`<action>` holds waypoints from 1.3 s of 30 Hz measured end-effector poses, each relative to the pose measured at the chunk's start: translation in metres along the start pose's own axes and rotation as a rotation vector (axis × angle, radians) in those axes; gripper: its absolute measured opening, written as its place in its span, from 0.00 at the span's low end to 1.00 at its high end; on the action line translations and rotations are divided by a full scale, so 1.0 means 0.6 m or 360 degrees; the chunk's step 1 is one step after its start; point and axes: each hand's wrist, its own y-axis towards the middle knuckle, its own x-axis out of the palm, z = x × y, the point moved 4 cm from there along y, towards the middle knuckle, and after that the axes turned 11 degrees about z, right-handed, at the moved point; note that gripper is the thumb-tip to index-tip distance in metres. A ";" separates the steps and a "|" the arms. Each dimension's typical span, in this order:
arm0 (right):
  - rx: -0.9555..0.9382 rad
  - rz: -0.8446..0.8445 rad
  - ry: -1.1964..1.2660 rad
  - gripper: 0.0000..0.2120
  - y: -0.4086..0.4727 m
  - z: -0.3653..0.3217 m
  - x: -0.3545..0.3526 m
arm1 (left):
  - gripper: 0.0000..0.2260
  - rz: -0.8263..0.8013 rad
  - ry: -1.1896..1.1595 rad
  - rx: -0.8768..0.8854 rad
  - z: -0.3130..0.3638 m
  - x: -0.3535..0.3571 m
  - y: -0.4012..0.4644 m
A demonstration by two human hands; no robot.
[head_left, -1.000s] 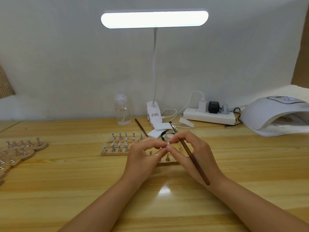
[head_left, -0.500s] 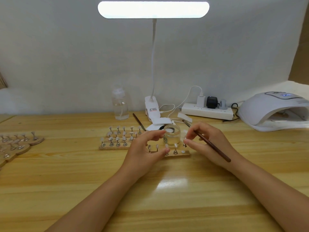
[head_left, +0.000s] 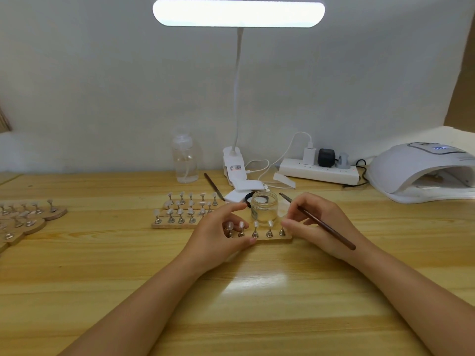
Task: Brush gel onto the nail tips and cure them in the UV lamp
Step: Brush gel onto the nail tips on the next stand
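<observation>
Moved: both hands have parted and dropped from a joined pinch over the stand; the jar now shows between them.
Left hand (head_left: 218,233): fingers loosely curved round the left end of the wooden stand (head_left: 273,237), thumb at its near edge, the grip resting on it.
Right hand (head_left: 318,224): grip closed round the brush (head_left: 322,224), fingertips at the stand's right end.
Nail tips (head_left: 255,224): upright on metal pegs in a row along the stand, on the table (head_left: 128,278).
Jar (head_left: 264,210): open, clear, just behind the stand.
UV lamp (head_left: 421,170): far right, well apart from the hands.
Other stands (head_left: 180,214): more tips, left of the jar.
Desk lamp (head_left: 238,12): lit overhead.
</observation>
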 end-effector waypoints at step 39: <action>-0.0192 -0.0107 -0.0912 0.10 -0.001 0.028 0.000 | 0.23 -0.0088 0.0036 0.0070 0.009 0.000 -0.005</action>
